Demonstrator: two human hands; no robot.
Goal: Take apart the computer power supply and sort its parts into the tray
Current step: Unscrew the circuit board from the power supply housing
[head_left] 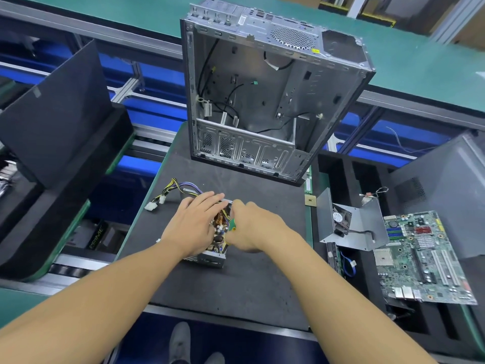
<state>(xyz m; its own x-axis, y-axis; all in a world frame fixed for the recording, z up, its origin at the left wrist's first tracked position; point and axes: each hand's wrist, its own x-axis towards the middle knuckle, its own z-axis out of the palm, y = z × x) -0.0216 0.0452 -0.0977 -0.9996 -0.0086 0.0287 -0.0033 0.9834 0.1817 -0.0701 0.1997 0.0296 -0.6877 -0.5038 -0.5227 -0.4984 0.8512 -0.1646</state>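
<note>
Near edge: I note a grey shoe below the bench. A black foam mat covers the bench centre.

Mid-mat: the PSU lies w/ lid off, circuit board and copper coil exposed. L hand lies flat over its left side, fingers straight and spread, gripping nothing. R hand sits at the PSU's right edge, fingers curled round a green-handled tool. The tip is hidden, so I can't tell what it meets.

The cable bundle runs from the unit toward far left, its white connectors resting on the mat.

Right of mat: the foam tray carries a motherboard, a metal cover w/ fan and a small CPU chip.

Far: a stripped PC case, open side toward me, loose wires inside. A dark panel leans at far left.
</note>
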